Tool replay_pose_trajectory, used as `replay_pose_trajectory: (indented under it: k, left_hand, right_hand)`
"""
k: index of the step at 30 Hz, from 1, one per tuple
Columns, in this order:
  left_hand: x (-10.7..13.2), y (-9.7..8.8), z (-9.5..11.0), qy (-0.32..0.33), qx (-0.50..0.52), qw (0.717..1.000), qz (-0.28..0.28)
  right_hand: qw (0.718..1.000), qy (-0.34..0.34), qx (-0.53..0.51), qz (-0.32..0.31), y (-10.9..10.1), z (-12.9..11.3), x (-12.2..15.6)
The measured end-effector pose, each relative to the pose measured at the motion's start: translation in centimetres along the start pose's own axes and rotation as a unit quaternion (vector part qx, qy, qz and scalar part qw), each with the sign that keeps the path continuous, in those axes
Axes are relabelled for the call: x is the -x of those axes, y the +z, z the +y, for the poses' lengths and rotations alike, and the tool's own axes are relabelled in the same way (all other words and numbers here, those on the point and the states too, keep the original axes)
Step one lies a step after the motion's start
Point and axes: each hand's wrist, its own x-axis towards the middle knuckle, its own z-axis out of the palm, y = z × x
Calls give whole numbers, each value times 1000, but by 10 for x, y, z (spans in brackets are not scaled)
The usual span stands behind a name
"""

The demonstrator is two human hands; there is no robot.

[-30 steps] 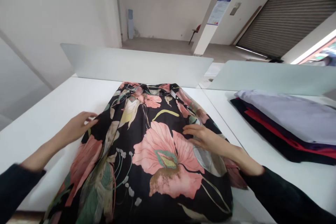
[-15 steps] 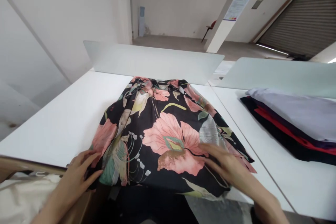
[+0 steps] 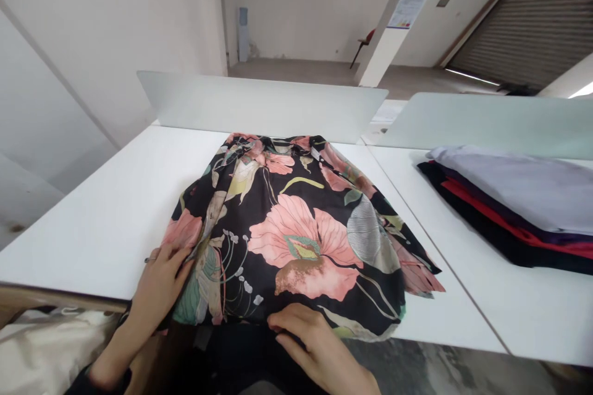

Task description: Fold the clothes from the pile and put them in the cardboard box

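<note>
A slim ring (image 3: 150, 260) (silvery, by its glint) circles one finger of the left hand (image 3: 162, 278); a dark sleeve (image 3: 99, 384) ends short of that wrist, and blackish clothing (image 3: 252, 352) covers the body.

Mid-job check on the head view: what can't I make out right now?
All in the head view:
Near-left edge of the floral garment: partly hidden by the left hand.
Whether the right hand pinches the fabric: its own fingers hide the contact.
Far end of the folded cloth stack: cut off by the right edge.
Pale cloth: cut off by the left edge.
Poster: print too small.
</note>
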Motion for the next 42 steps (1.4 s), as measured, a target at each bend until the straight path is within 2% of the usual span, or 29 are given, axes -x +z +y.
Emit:
replay_pose_trajectory:
  k: [3,5,7,10,12,13,15,17,19,21,23,26,28,31,34,37,39,42]
  left_hand:
    - [-15,-14,-14,-24,22,999,24]
    - [-25,-37,-22,-62,51,996,41]
    - [-36,-68,-23,-130,76,988,39]
    - [-53,-108,0,-211,162,964,26]
    - [-62,-118,34,-181,236,955,17]
    - [-64,-118,54,-142,258,956,3]
    - [-64,-106,97,-47,282,955,-72]
    - [-58,-89,133,53,317,922,-214]
    - [-51,-75,154,120,333,882,-311]
    - [-46,-66,156,137,327,869,-346]
    - [-48,-62,145,126,308,880,-338]
    - [-67,-61,119,125,255,910,-303]
    - [-94,-60,105,135,212,928,-276]
    - [-154,-51,97,156,124,954,-222]
    - [-225,-31,103,144,7,975,-168]
    - [-288,-1,116,124,-27,982,-137]
    - [-317,21,124,103,-35,987,-119]
    - [-344,53,134,50,-53,991,-112]
  right_hand:
    - [999,6,-27,21,-2,-2,2]
    - [997,9,-60,45,-2,-1,5]
    - [992,11,-101,71,-1,1,6]
    - [975,23,-191,115,4,3,7]
    - [949,28,-276,148,9,4,6]
    - [931,28,-326,164,11,4,5]
    - [881,30,-433,187,16,5,4]
    - [825,54,-527,196,19,7,4]
    - [783,98,-583,194,22,10,6]
    - [773,147,-591,179,24,16,9]
    - [795,171,-557,165,26,23,12]
    - [870,151,-446,147,27,27,11]
    - [919,116,-357,122,25,25,7]
    - [963,86,-235,102,20,16,2]
    - [983,63,-144,94,18,13,3]
    - [993,20,-87,81,21,22,5]
    - [994,-5,-69,86,26,34,6]
    - [992,-16,-83,90,28,49,7]
